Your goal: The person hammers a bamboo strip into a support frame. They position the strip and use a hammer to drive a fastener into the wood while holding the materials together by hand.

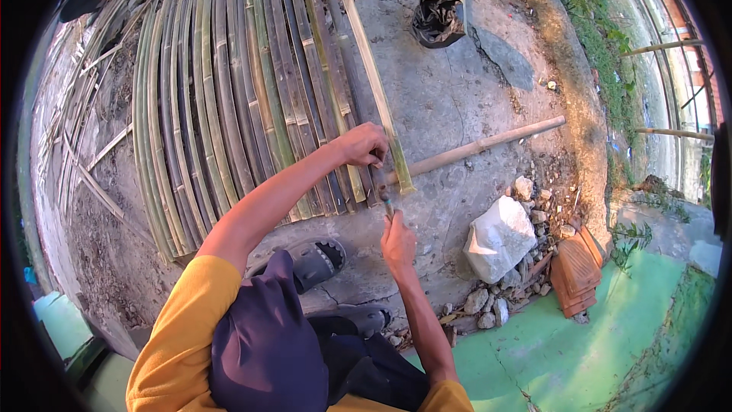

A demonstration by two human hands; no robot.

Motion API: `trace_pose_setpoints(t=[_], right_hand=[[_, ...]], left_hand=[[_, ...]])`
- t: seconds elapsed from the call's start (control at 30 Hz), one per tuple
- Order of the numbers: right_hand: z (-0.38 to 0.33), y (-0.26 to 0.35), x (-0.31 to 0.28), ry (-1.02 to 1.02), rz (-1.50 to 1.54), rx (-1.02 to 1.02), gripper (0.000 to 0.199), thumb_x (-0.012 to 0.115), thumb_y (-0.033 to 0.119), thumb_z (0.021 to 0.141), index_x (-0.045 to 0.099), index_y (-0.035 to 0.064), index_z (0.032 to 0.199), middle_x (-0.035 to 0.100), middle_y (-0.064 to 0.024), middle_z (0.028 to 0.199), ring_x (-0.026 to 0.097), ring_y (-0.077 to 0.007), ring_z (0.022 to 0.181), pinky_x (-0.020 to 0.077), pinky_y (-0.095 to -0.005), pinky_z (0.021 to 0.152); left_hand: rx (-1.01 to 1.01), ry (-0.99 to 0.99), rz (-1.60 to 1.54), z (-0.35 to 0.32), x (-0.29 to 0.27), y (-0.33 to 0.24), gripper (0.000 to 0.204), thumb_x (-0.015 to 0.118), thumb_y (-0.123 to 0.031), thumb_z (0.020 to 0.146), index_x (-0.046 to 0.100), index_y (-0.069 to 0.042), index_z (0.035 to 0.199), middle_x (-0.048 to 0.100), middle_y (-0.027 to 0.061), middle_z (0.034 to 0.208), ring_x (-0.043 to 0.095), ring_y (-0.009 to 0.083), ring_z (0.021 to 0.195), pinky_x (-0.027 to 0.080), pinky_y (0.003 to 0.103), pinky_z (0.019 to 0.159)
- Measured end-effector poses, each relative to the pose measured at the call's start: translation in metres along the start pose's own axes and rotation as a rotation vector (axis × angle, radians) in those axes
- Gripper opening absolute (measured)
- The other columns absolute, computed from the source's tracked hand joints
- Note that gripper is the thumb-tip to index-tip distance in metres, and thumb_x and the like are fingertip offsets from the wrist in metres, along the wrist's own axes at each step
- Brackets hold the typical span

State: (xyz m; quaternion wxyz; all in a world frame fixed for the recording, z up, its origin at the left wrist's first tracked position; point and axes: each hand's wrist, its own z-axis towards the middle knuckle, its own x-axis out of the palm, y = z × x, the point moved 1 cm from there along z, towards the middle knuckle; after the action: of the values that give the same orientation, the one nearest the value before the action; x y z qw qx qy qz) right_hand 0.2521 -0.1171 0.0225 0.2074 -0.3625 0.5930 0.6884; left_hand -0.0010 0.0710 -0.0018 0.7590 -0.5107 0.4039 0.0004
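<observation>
A row of split bamboo slats (221, 69) lies side by side on the ground before me, running away from my feet. My left hand (364, 145) is over the near right ends of the slats, its fingers curled together in a pinch; whatever is in them is too small to make out. Just nearer, my right hand (398, 243) grips the handle of a small hammer (387, 202), whose head is close to the slat ends. A paler bamboo strip (364, 46) lies along the right side. Its near end crosses a round wooden pole (488, 143) that extends to the right.
A black plastic bag (438, 21) sits at the far middle. To the right are a big white rock (499, 239), rubble and stacked orange tiles (576, 271) beside a green-painted floor (564, 351). Thin bamboo offcuts (99, 156) litter the left. My sandals (320, 263) stand near the slat ends.
</observation>
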Motion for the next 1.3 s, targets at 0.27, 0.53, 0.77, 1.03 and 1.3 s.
trace_pose_setpoints(t=[0.27, 0.53, 0.77, 1.03, 1.3], right_hand=[[-0.007, -0.003, -0.017, -0.050, 0.221, 0.041, 0.019, 0.061, 0.017, 0.103, 0.055, 0.0026, 0.115, 0.065, -0.0263, 0.074, 0.066, -0.0503, 0.068, 0.0478, -0.0574, 0.055], [0.007, 0.015, -0.012, 0.085, 0.131, 0.150, 0.021, 0.057, 0.023, 0.108, 0.052, 0.0032, 0.113, 0.063, -0.0268, 0.069, 0.066, -0.0518, 0.067, 0.0446, -0.0591, 0.055], [0.013, 0.034, -0.038, -0.097, 0.356, 0.259, 0.022, 0.055, 0.023, 0.109, 0.056, 0.0015, 0.106, 0.059, -0.0219, 0.069, 0.061, -0.0444, 0.062, 0.0430, -0.0508, 0.057], [0.007, 0.012, -0.039, -0.162, 0.451, 0.417, 0.033, 0.048, 0.033, 0.113, 0.057, 0.0027, 0.103, 0.047, 0.0028, 0.065, 0.043, -0.0070, 0.054, 0.0324, -0.0293, 0.049], [-0.001, -0.006, -0.049, -0.196, 0.374, 0.485, 0.033, 0.050, 0.034, 0.113, 0.055, 0.0048, 0.099, 0.046, 0.0026, 0.064, 0.044, -0.0072, 0.053, 0.0345, -0.0293, 0.047]], left_hand=[[-0.040, 0.022, -0.031, 0.000, -0.003, -0.003, 0.015, 0.089, -0.014, 0.068, 0.076, -0.009, 0.073, 0.069, 0.0043, 0.075, 0.066, 0.0279, 0.082, 0.051, 0.042, 0.081], [-0.031, 0.013, 0.003, 0.001, -0.004, -0.002, 0.017, 0.090, -0.016, 0.069, 0.074, -0.009, 0.072, 0.069, 0.0054, 0.075, 0.065, 0.0289, 0.082, 0.051, 0.042, 0.077], [-0.009, 0.044, 0.235, -0.011, 0.005, -0.016, 0.019, 0.085, -0.025, 0.077, 0.074, -0.013, 0.088, 0.068, 0.0040, 0.094, 0.064, 0.0267, 0.102, 0.047, 0.044, 0.104], [-0.112, 0.157, 0.307, -0.024, 0.022, -0.038, 0.033, 0.084, -0.036, 0.080, 0.073, -0.016, 0.104, 0.068, 0.0037, 0.103, 0.060, 0.0265, 0.117, 0.027, 0.056, 0.126], [-0.237, 0.309, 0.422, -0.006, 0.031, -0.044, 0.039, 0.088, -0.038, 0.074, 0.073, -0.019, 0.105, 0.068, 0.0041, 0.103, 0.059, 0.0269, 0.122, 0.023, 0.057, 0.126]])
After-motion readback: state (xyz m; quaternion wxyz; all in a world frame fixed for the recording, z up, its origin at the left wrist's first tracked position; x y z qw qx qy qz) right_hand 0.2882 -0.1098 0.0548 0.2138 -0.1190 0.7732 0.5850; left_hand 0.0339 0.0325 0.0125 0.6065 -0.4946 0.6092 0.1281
